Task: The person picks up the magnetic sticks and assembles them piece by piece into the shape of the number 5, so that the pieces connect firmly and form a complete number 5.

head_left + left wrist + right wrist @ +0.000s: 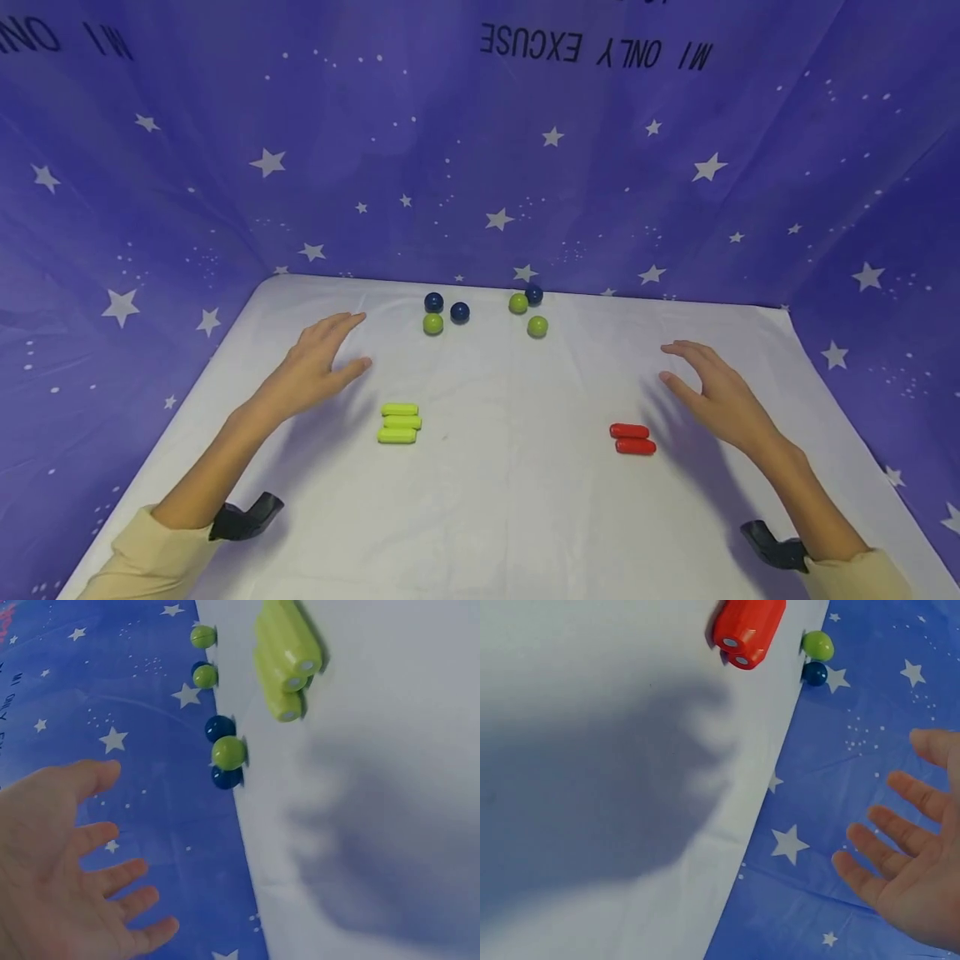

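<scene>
- Clock centre = middle of the white cloth tabletop (510, 508), head view.
- Hands: 2, both raised over the cloth, casting shadows.
- Left hand (309, 372): between 9 and 10 o'clock; thumb and fingers spread apart, gripping nothing.
- Right hand (723, 402): 3 o'clock; same state, thumb apart from fingers.
- Smooth yellow-green cylindrical bars (402, 422): 3, stacked side by side at 9 o'clock; from left hand, at its 4 o'clock, near.
- Glossy red cylindrical bars (632, 432): 2, side by side at 3 o'clock; from right hand, at its 8 o'clock, near.
- Balls: 6 total, glossy, material can't tell.
- 11 o'clock cluster: 2 dark blue balls (460, 312), 1 green ball (432, 323).
- 12 o'clock cluster: 2 green, 1 dark blue.
- Black wrist straps (246, 518): 2, one per wrist.
</scene>
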`<state>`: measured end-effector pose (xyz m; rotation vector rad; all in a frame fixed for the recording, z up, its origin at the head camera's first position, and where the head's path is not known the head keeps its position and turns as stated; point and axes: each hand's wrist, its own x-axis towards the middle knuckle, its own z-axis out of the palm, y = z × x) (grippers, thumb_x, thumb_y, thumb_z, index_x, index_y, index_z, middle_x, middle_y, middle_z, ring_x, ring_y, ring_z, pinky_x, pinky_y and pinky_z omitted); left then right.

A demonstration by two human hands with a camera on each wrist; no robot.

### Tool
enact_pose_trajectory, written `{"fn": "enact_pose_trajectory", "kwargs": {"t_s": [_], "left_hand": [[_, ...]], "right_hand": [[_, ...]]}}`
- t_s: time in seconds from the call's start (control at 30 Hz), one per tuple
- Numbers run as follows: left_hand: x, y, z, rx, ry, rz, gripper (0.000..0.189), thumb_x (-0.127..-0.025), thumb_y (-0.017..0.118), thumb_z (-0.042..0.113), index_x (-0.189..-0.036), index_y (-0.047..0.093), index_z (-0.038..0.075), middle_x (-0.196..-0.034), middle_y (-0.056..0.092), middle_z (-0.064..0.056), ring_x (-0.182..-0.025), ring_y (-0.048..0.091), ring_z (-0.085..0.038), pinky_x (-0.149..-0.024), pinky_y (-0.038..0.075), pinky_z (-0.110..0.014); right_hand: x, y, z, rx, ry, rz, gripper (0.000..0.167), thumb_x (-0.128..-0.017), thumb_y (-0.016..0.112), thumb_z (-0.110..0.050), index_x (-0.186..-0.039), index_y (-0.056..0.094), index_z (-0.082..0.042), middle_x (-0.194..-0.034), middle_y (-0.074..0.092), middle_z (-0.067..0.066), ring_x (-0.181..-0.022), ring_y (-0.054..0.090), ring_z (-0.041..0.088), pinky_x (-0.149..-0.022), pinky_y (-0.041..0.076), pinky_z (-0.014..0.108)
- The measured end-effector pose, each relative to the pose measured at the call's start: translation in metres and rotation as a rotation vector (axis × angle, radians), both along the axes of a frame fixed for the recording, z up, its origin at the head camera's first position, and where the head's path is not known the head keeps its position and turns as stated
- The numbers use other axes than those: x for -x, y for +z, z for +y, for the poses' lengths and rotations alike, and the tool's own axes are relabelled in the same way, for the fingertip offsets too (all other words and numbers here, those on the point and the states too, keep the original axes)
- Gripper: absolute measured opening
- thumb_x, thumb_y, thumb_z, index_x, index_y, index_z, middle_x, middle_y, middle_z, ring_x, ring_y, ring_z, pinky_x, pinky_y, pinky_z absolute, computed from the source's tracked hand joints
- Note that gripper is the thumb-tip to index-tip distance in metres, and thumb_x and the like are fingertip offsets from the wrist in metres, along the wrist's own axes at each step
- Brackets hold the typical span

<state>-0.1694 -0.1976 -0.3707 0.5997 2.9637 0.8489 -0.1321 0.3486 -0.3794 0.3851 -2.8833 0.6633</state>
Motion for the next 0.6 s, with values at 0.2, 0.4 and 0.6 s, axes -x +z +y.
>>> {"fn": "enact_pose_trajectory", "kwargs": {"t_s": [0.2,0.4,0.6], "left_hand": [[0.001,-0.013,0.003,-0.076,-0.033,-0.057,0.063,-0.100,0.061,0.025,-0.153,0.034,0.002,-0.152,0.035,-0.024,-0.141,0.028,-0.045,-0.110,0.024,-0.064],[0.002,-0.021,0.007,-0.119,-0.033,-0.057,0.059,-0.100,0.062,0.024,-0.150,0.039,0.003,-0.149,0.042,-0.021,-0.139,0.035,-0.041,-0.111,0.028,-0.060],[0.003,-0.023,0.010,-0.145,-0.045,-0.034,0.055,-0.099,0.065,0.021,-0.147,0.044,0.002,-0.145,0.048,-0.020,-0.134,0.043,-0.040,-0.106,0.035,-0.058]], "right_hand": [[0.006,-0.006,-0.002,0.054,0.005,0.016,0.042,-0.098,0.065,-0.021,-0.134,0.057,-0.002,-0.136,0.053,0.023,-0.123,0.048,0.044,-0.092,0.042,0.065],[0.010,-0.012,-0.008,0.106,0.024,0.010,0.039,-0.095,0.070,-0.014,-0.131,0.060,-0.002,-0.131,0.057,0.021,-0.116,0.054,0.041,-0.092,0.046,0.062],[0.013,-0.016,-0.016,0.189,0.027,-0.045,0.039,-0.093,0.072,-0.011,-0.130,0.061,-0.001,-0.129,0.060,0.020,-0.118,0.057,0.038,-0.097,0.045,0.055]]}}
